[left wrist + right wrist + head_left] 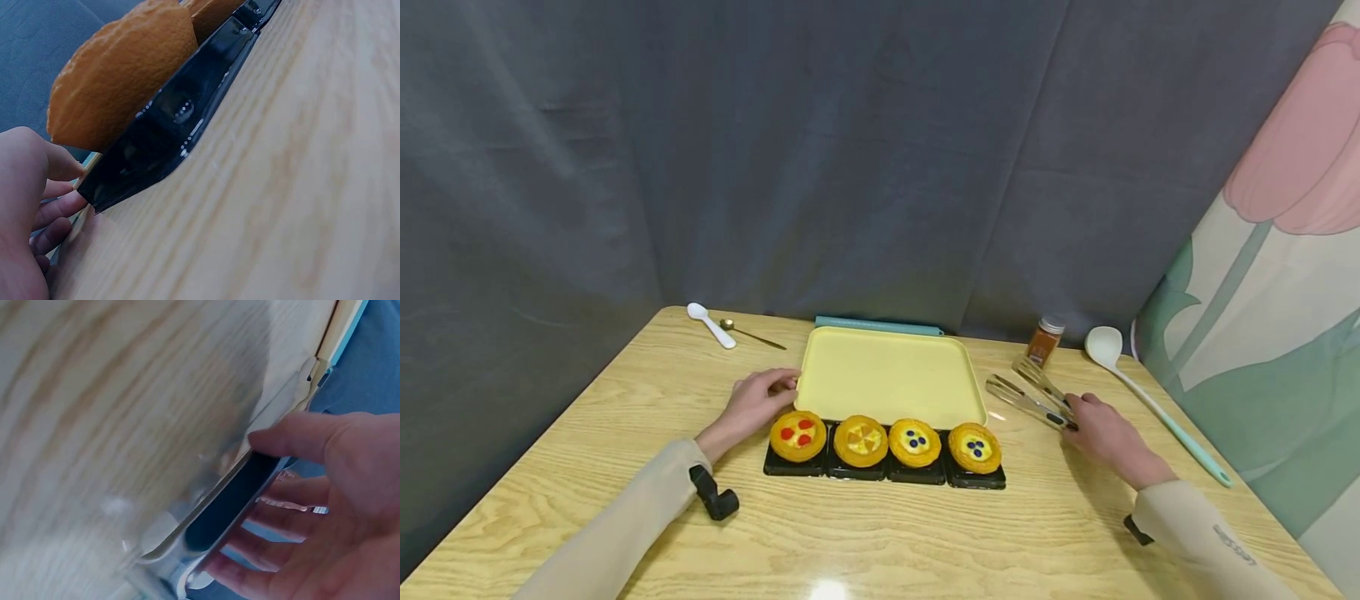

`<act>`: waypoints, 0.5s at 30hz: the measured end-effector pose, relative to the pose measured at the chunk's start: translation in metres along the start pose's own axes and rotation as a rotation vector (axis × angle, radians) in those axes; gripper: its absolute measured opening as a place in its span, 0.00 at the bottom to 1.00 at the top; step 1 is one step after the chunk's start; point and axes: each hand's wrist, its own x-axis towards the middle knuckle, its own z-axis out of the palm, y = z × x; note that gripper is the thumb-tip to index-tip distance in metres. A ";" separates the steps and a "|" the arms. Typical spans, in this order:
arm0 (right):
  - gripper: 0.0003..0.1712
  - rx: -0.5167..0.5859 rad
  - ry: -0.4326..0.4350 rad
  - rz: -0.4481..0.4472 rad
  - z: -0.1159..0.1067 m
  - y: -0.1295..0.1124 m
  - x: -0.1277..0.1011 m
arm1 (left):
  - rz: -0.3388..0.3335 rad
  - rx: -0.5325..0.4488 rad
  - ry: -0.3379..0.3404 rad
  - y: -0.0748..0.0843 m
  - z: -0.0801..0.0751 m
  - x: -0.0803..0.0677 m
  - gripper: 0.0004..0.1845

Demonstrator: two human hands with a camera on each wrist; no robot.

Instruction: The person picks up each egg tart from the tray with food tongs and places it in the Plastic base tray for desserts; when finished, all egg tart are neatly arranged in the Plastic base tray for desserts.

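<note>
My left hand (754,406) holds the left edge of a pale yellow tray (883,375), thumb and fingertips at its rim. In the left wrist view, the fingers lie right beside a black plastic holder (156,131) with a tart (125,75) in it. Along the tray's near edge sit several tarts in a row of black holders: one with red pieces (798,436), one with orange wedges (861,441), two with blue berries. On the right, my right hand (1105,437) grips metal tongs (228,509) with dark handles, thumb on one side, fingers on the other. The tongs' slotted ends point toward the tray.
A spice jar (1045,340) with reddish contents stands behind the tongs. At the right edge lies a white ladle (1105,346) with a green-tipped handle. A white spoon (715,327) and a small gold spoon (760,337) lie back left. Behind the tray is a teal strip (880,325).
</note>
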 end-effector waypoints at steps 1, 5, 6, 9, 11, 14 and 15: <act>0.22 0.001 0.003 0.001 0.001 0.001 0.000 | 0.003 0.001 0.000 0.000 0.000 0.000 0.19; 0.21 -0.005 0.008 0.021 0.002 0.000 0.000 | 0.009 -0.008 -0.003 0.000 -0.001 0.000 0.19; 0.22 -0.012 0.011 0.025 0.001 -0.001 0.000 | 0.008 -0.011 -0.005 0.000 -0.002 0.000 0.19; 0.27 -0.050 0.033 0.025 0.000 -0.009 0.002 | 0.005 -0.013 -0.013 0.000 -0.003 0.000 0.20; 0.29 -0.067 0.063 0.010 0.000 -0.017 0.005 | 0.007 -0.014 -0.020 0.001 -0.003 0.000 0.20; 0.28 -0.065 0.114 -0.036 -0.002 -0.030 0.009 | 0.002 -0.033 -0.034 0.002 -0.005 0.000 0.20; 0.28 -0.049 0.136 -0.060 -0.002 -0.035 0.011 | -0.002 -0.042 -0.037 0.002 -0.005 0.001 0.20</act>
